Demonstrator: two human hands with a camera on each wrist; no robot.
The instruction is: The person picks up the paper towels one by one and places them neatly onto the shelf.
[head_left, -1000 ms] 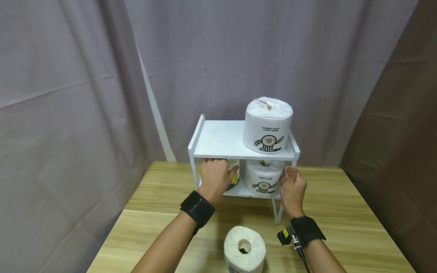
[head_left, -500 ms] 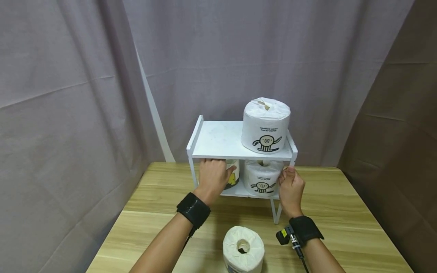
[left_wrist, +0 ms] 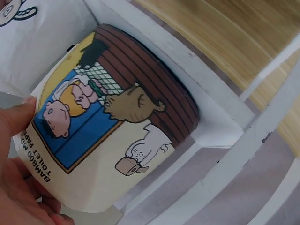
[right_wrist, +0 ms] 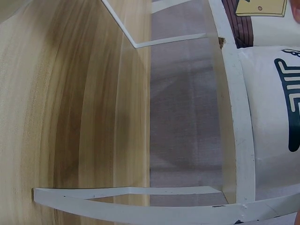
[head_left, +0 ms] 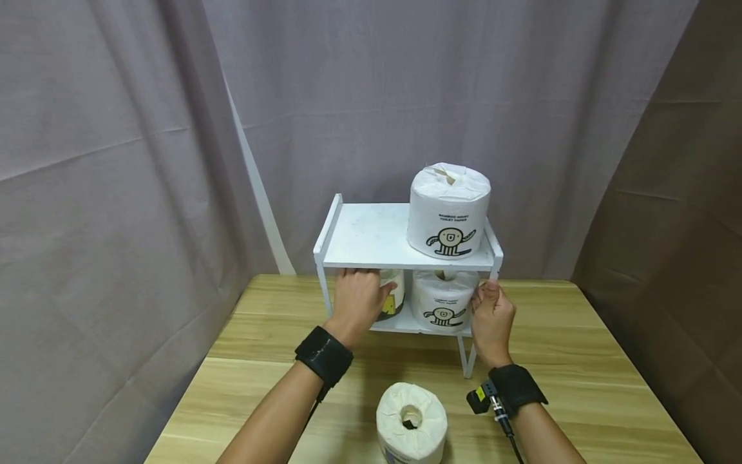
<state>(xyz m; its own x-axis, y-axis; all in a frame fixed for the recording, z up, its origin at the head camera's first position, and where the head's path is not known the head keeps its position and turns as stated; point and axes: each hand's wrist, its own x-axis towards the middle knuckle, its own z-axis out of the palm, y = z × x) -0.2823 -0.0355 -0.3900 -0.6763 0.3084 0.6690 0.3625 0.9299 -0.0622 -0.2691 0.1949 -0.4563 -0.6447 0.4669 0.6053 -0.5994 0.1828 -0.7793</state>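
In the head view my left hand (head_left: 361, 298) reaches into the lower tier of a white two-tier shelf (head_left: 371, 232). It grips a toilet paper roll with a cartoon wrapper (left_wrist: 89, 126), thumb along the roll's near side; the other fingers are partly hidden under the top board. Beside it on the same tier stands a white-wrapped toilet paper roll (head_left: 445, 299). My right hand (head_left: 494, 317) holds the shelf's right-hand post, its fingers close to that white roll.
Another white-wrapped roll (head_left: 447, 212) stands on the right of the top board. A cream toilet paper roll (head_left: 411, 422) is upright on the wooden table (head_left: 261, 374), in front of the shelf and between my forearms. Grey curtains (head_left: 371, 96) hang behind and at the sides.
The whole scene has slid slightly left in the head view. Both hands keep their places at the shelf, and the rolls stand as before.
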